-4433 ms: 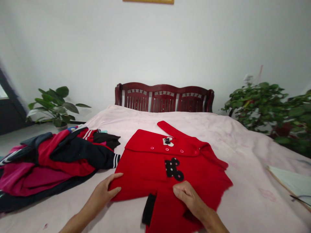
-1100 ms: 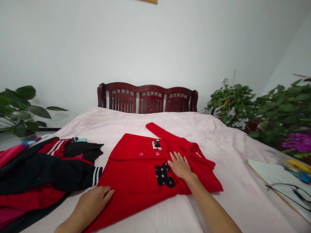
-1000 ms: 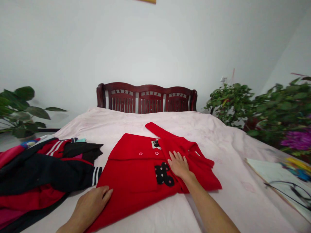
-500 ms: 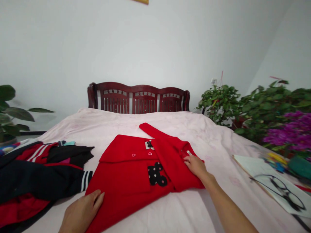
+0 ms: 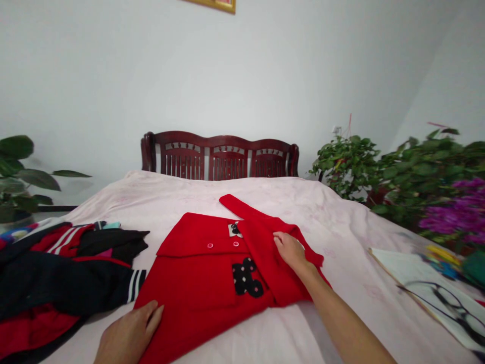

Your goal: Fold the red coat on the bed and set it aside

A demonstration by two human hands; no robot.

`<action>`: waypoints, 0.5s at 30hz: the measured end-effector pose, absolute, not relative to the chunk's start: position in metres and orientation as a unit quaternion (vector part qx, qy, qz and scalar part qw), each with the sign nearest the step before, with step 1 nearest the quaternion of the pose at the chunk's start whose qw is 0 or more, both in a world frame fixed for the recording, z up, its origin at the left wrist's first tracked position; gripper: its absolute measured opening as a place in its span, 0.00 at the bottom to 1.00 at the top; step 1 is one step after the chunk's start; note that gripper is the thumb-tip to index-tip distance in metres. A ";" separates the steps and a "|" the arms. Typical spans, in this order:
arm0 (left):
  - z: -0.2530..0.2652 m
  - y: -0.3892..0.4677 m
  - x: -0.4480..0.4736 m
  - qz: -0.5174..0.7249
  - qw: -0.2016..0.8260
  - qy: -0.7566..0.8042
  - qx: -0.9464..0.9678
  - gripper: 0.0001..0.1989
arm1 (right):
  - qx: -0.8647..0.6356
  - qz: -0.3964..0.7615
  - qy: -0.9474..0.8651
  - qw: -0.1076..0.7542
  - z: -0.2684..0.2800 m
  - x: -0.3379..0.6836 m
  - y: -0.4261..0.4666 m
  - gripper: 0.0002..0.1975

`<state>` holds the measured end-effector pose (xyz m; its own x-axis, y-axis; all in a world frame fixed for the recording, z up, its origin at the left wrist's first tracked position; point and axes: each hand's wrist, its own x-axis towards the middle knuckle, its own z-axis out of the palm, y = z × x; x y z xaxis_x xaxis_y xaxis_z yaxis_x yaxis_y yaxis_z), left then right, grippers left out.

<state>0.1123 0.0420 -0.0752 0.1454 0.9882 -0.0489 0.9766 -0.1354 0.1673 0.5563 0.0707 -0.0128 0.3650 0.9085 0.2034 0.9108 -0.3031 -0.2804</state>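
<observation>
A red coat lies spread on the bed, with pink buttons and a black polka-dot patch on its front. One sleeve points toward the headboard, and another is folded across the front. At the coat's lower left edge, my left hand has its thumb and fingers closed on the red cloth. My right hand lies by the collar with curled fingers gripping the fabric there; its fingertips are partly hidden.
A pile of dark and red clothes with white stripes lies left of the coat. To the right are a notebook and black-framed glasses on it. Potted plants stand beyond the bed's right edge; a wooden headboard is behind.
My right hand has shifted slightly left and up on the coat near the collar. The collar's edge has moved a little outward. My left hand stays at the lower left edge.
</observation>
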 end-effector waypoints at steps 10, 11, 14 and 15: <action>-0.079 0.044 0.111 0.030 0.089 0.661 0.745 0.24 | -0.849 0.014 -0.516 0.118 -0.021 0.537 0.127 0.27; -0.078 0.044 0.111 0.024 0.089 0.659 0.746 0.24 | -0.848 0.004 -0.517 0.119 -0.021 0.539 0.127 0.27; -0.074 0.044 0.114 0.009 0.084 0.656 0.750 0.23 | -0.845 -0.015 -0.522 0.112 -0.020 0.546 0.127 0.26; -0.072 0.044 0.115 -0.001 0.081 0.655 0.751 0.23 | -0.844 -0.018 -0.525 0.106 -0.019 0.548 0.127 0.25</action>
<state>0.1154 0.0442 -0.0719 0.1422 0.9839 -0.1080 0.9842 -0.1290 0.1211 0.5483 0.1267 -0.0190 0.4478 0.8827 0.1427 0.8905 -0.4259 -0.1602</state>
